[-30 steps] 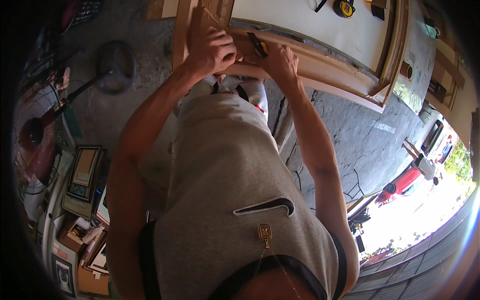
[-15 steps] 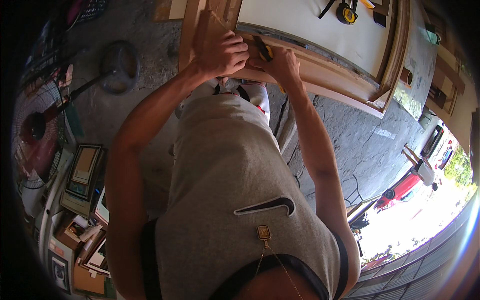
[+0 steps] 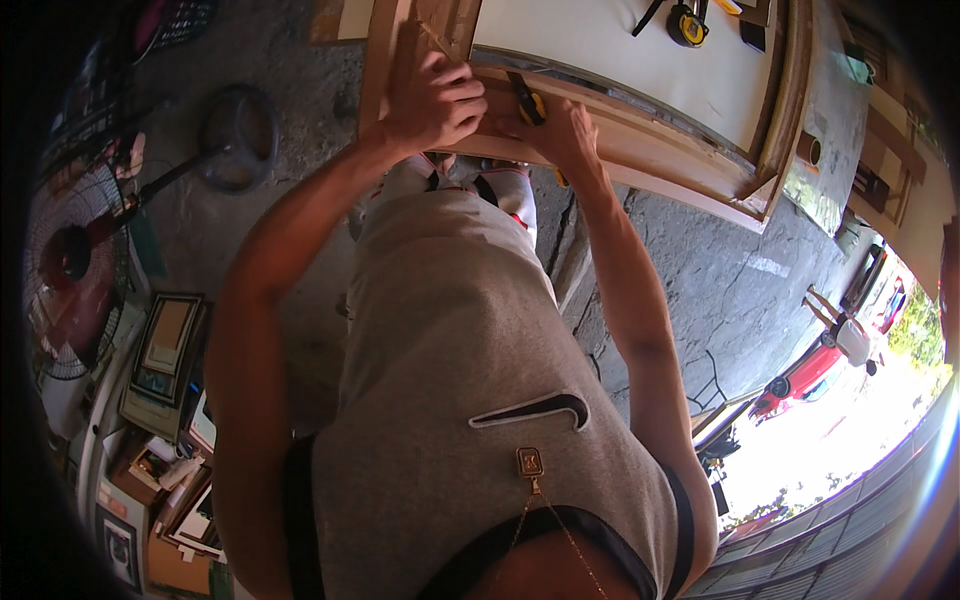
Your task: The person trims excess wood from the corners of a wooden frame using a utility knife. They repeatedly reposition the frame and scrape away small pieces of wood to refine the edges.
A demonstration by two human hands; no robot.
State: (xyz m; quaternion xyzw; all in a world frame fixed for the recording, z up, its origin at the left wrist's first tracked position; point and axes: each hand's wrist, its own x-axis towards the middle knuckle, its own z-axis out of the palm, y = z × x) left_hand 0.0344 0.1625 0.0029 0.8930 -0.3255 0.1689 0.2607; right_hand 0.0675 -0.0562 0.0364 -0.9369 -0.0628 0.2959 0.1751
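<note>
R hand (image 3: pixel 566 135) grip: closed round blk/yel hand tool (image 3: pixel 530 103), blk end pointing up & slightly L, over near rail of wooden frame (image 3: pixel 650 140). L hand (image 3: pixel 438 105): fingers curled, at frame's near-L corner, just beside R hand; can't tell if its grip has hold of anything. Inside frame: white panel (image 3: pixel 620 70), w/ blk/yel tape measure (image 3: pixel 688 27) on it. Beneath: grey floor (image 3: pixel 700 270); fan (image 3: pixel 75 252) well off L.

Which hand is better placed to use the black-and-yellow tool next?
Probably the right hand: the tool appears to be in its grip, while the left hand is farther from it.
</note>
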